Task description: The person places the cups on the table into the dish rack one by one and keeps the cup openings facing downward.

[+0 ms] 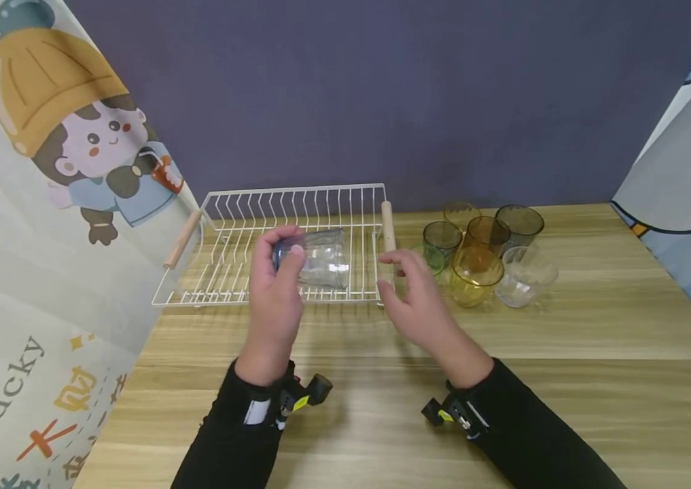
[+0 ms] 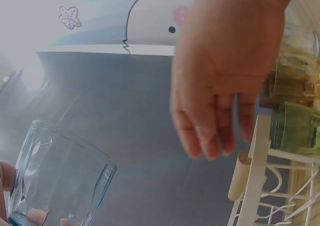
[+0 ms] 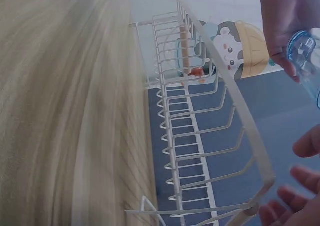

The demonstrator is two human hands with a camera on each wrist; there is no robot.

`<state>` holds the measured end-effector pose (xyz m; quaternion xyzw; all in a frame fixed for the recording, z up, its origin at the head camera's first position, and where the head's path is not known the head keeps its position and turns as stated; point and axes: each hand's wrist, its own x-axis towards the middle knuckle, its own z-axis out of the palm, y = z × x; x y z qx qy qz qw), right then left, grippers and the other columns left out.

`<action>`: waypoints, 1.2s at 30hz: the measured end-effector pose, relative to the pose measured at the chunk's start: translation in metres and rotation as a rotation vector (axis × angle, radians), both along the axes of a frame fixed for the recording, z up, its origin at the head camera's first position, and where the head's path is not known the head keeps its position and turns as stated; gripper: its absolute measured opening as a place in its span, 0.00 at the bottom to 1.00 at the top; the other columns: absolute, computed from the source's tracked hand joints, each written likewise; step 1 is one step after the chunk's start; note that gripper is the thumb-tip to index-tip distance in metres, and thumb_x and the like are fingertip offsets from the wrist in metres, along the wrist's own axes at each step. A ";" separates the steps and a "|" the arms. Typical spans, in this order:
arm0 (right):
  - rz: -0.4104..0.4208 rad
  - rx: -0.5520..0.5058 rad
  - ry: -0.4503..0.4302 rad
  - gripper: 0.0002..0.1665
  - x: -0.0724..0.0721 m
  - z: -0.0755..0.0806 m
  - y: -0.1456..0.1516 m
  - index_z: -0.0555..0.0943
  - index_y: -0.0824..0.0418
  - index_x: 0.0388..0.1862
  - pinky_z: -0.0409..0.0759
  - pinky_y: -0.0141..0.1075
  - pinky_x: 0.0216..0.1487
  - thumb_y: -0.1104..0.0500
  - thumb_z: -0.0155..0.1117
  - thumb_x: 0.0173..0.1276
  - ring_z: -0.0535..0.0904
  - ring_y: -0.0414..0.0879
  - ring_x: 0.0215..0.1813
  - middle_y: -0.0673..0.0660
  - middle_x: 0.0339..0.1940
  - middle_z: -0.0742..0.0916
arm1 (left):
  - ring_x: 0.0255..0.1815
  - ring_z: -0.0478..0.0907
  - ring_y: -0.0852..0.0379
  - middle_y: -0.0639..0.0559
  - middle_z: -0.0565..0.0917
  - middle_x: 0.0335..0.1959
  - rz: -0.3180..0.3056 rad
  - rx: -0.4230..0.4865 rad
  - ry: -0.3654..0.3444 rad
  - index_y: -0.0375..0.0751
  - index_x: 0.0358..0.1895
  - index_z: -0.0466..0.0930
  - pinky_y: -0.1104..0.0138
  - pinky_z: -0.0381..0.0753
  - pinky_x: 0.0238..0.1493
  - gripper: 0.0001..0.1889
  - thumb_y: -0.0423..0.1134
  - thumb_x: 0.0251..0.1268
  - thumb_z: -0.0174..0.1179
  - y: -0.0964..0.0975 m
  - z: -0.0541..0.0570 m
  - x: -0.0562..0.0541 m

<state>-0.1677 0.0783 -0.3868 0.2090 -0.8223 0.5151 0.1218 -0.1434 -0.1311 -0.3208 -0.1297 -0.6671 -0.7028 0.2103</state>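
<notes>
A pale blue clear drinking glass [image 1: 323,257] lies tipped on its side in the air above the wire rack, its mouth pointing right. My left hand [image 1: 274,299] grips it round the base end, thumb on the near side. In the left wrist view the glass [image 2: 62,168] shows its faceted wall with fingertips behind it. My right hand [image 1: 421,302] hovers by the rack's right wooden handle [image 1: 388,227], fingers loosely bent and holding nothing. The white wire dish rack [image 1: 189,299] stands on the table under the glass.
Several tinted glasses stand close together right of the rack, among them a yellow glass [image 1: 476,275], a clear glass [image 1: 522,278] and a green glass [image 1: 429,259]. A dark blue wall [image 1: 412,102] rises behind the wooden table [image 1: 382,421].
</notes>
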 end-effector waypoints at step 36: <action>-0.176 -0.361 -0.661 0.31 -0.084 -0.003 -0.027 0.55 0.65 0.79 0.67 0.31 0.24 0.52 0.46 0.85 0.65 0.41 0.24 0.67 0.50 0.79 | 0.56 0.71 0.49 0.42 0.73 0.60 0.037 -0.016 -0.023 0.32 0.62 0.68 0.62 0.73 0.57 0.16 0.29 0.75 0.47 -0.013 -0.003 -0.001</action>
